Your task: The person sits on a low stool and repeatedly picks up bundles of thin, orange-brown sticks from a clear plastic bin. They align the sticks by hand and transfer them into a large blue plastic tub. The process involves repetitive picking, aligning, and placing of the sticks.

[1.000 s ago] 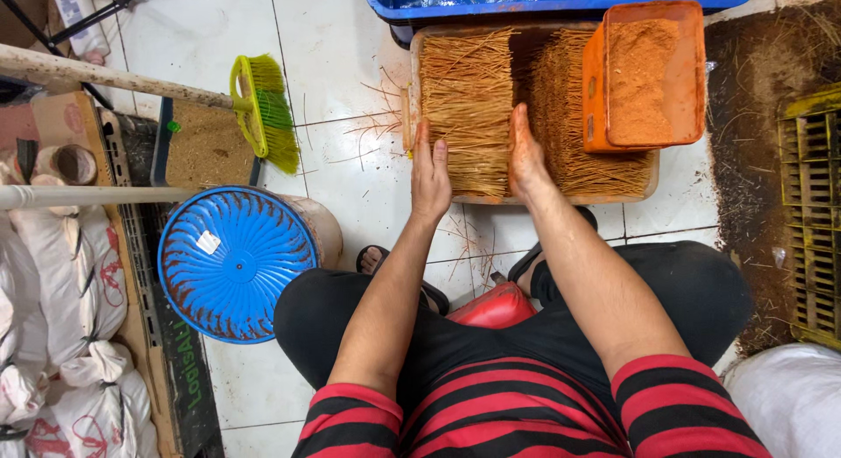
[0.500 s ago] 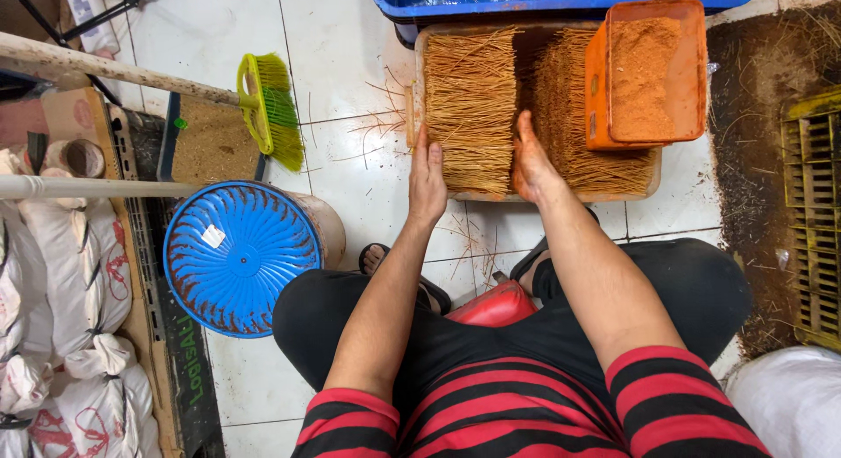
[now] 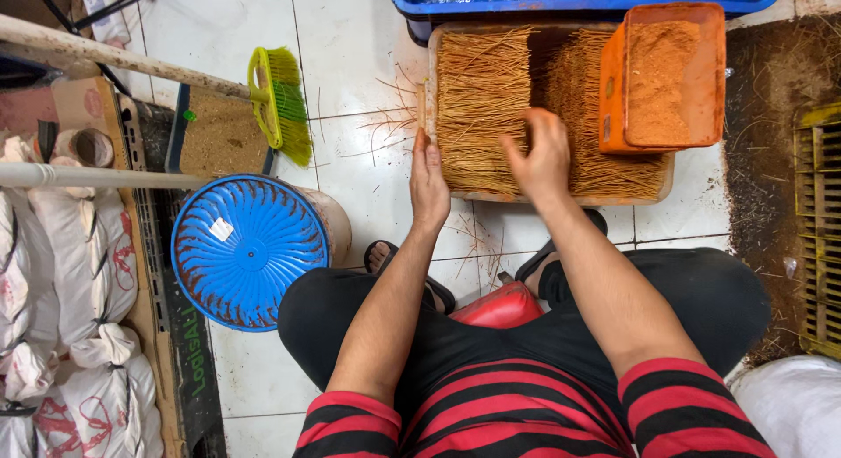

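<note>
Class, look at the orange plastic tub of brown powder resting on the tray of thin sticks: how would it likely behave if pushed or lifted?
The orange plastic tub of brown powder is open-topped and nearly full, so tilting it would probably spill powder. It rests on loose thin sticks and overhangs the shallow tray's edge, so a push may rock or slide it. It looks rigid, probably fairly heavy for its size.

a small home-style workshop for hand-making thin sticks, set on a white tiled floor [image 3: 359, 46]. a shallow tray [image 3: 561, 198] of tan sticks [image 3: 482, 99], an orange tub of brown powder [image 3: 666, 77], stacked white sacks [image 3: 61, 274], a green brush [image 3: 280, 103] and powder spilled at the right show it.
</note>
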